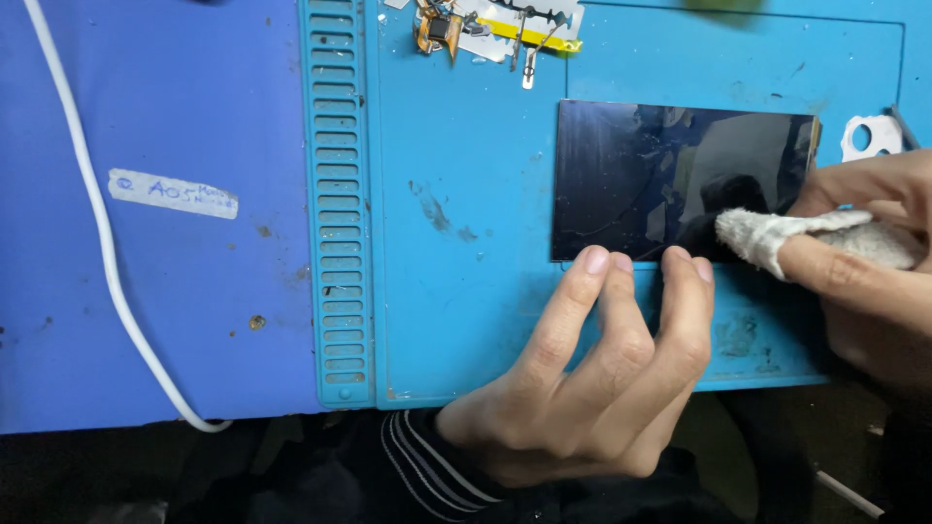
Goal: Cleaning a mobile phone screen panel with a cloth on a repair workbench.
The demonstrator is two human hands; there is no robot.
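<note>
Right hand (864,262) grip around white cloth (777,236) on dark screen (660,180); left fingertips (594,260) at its near edge.

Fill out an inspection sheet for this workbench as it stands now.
Surface: light blue work mat with a slotted strip, scuffed and stained; darker blue mat beside it, carrying a white label.
Job's things: dark glass panel lying flat on the light blue mat; white cloth pressed on its lower right part.
Clutter: small metal and flex parts at the mat's top edge; white bracket at right.
Hands: left hand, fingertips resting on the panel's lower edge; right hand holding the cloth wrapped over a finger.
Cables: white cable running across the darker mat.
Surroundings: striped sleeve cuff; dark area below the bench.
</note>
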